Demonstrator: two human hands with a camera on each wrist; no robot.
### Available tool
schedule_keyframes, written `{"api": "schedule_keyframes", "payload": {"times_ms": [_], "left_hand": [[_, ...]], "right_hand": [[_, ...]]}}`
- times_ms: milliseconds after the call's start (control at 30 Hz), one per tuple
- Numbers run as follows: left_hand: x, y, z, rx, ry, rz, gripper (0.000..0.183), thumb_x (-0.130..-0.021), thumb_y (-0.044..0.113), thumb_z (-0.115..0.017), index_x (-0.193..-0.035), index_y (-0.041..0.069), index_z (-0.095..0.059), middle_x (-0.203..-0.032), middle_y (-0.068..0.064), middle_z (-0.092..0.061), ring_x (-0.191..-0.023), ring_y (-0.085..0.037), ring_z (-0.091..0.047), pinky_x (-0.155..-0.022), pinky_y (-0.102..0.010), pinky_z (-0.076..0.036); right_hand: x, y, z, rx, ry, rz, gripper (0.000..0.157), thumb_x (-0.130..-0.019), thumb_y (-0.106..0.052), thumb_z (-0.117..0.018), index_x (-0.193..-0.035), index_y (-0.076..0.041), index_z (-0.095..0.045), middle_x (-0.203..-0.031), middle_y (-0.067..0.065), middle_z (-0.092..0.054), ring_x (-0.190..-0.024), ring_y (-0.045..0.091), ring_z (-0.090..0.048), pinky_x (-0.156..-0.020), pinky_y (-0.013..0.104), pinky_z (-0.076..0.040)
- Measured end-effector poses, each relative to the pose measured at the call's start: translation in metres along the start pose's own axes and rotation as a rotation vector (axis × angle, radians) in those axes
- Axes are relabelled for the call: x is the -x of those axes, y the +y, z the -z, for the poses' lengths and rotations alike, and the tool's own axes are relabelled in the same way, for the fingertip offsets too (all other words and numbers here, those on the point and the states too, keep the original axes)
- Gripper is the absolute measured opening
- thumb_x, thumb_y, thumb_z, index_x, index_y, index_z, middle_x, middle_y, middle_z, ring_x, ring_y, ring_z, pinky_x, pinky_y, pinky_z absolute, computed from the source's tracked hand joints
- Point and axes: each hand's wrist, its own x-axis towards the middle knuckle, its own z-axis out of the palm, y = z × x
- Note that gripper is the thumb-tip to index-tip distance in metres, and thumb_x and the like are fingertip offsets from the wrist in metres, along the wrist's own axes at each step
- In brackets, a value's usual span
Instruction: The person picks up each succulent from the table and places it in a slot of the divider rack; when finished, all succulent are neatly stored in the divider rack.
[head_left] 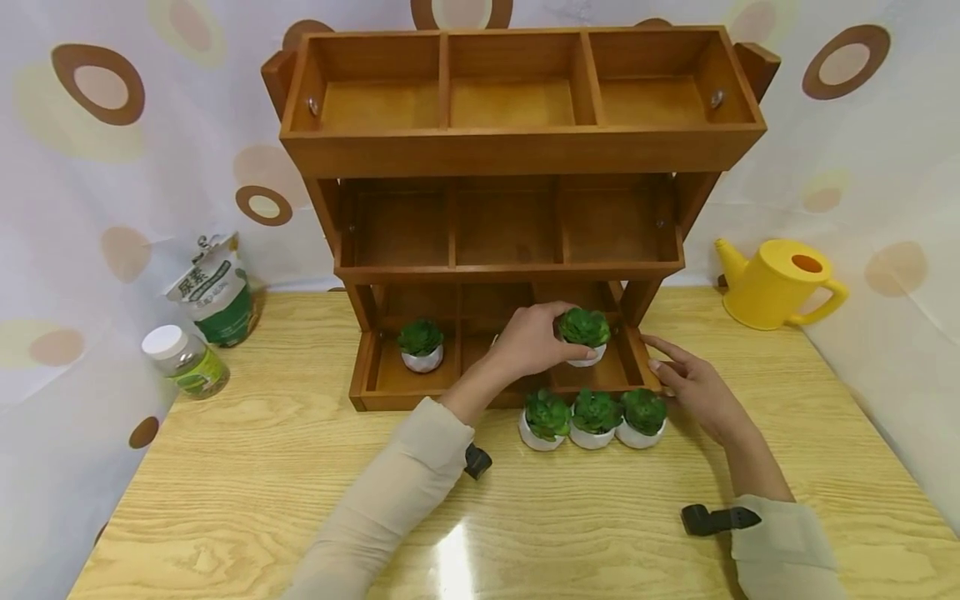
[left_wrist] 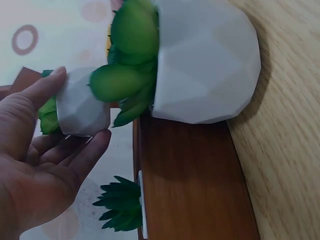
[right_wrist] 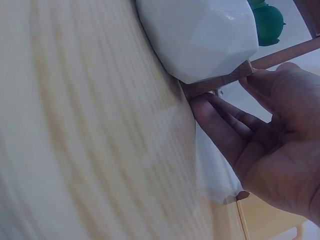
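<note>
The left hand (head_left: 528, 340) is closed firmly round the white pot of a held succulent (head_left: 585, 329), thumb on one side and fingertips on the other; the plant is over the right compartment of the bottom tier (head_left: 405, 402) of a wooden shelf (head_left: 525, 154), and the left wrist view shows its pot above the upper edge of the front board. The right hand (head_left: 697, 392) has its thumb and fingers spread apart, touching the bottom tier at its right front corner. In the left compartment of that tier stands another potted succulent (head_left: 422, 346). Three more potted succulents (head_left: 592, 421) stand upright in a row on the table (head_left: 262, 483), just in front of the tier's front edge, towards its right corner. Near the table's back right corner stands a yellow watering can (head_left: 776, 283), its spout turned towards the shelf. Towards the back left corner are a green and white bag (head_left: 217, 296) and, just beside it by the left edge, a clear jar (head_left: 187, 362) with a white lid. A patterned backdrop (head_left: 885, 200) rises behind the table's back edge.
</note>
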Motion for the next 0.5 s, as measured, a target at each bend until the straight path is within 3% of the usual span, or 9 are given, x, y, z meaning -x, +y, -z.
{"api": "schedule_keyframes", "payload": {"times_ms": [200, 500], "left_hand": [[-0.013, 0.0, -0.008, -0.076, -0.02, -0.015, 0.06, -0.087, 0.042, -0.079, -0.138, 0.015, -0.062, -0.127, -0.002, -0.07, -0.111, -0.019, -0.067, -0.09, -0.028, -0.055], [-0.023, 0.002, -0.019, -0.146, -0.065, 0.009, 0.064, -0.088, 0.043, -0.078, -0.141, 0.013, -0.058, -0.13, -0.003, -0.068, -0.113, -0.02, -0.067, -0.093, -0.03, -0.056]], "right_hand": [[0.001, -0.001, 0.0, -0.015, 0.002, 0.002, 0.055, -0.11, -0.036, -0.041, -0.162, -0.025, -0.027, -0.151, 0.028, -0.048, -0.123, 0.027, -0.064, -0.09, 0.031, -0.059], [-0.001, 0.001, 0.0, -0.017, 0.001, -0.01, 0.055, -0.111, -0.035, -0.04, -0.163, -0.026, -0.026, -0.149, 0.028, -0.051, -0.122, 0.025, -0.064, -0.089, 0.03, -0.058]]}}
